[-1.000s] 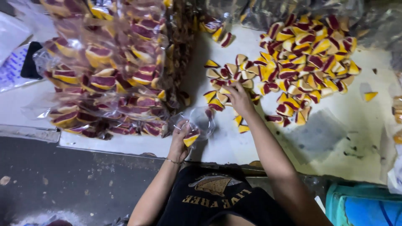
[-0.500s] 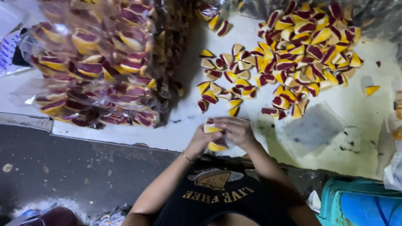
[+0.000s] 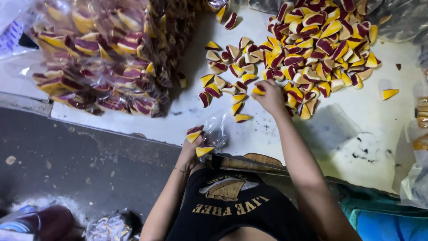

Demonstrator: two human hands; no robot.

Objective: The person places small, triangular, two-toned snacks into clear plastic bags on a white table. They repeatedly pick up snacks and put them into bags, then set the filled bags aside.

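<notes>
While your left hand sits at the near edge of the white table, it pinches a small clear bag by its mouth, with two or three yellow-and-maroon wedge pieces showing inside it. Your right hand is stretched forward and to the right, fingers curled down onto the near edge of the loose pile of wedges, closing on one yellow piece.

The pile lies up and to the right of the bag, so your right hand is plainly the nearer one. The line from pile to bag runs diagonally back toward your body and leftward. The wedges themselves point every way, with no common long axis.

To your left, on the far side of the table, a heap of filled clear packets stands stacked, each holding the same striped wedges. A crinkled grey plastic sheet lies behind the pile at the far right. One stray wedge lies apart to the right.
</notes>
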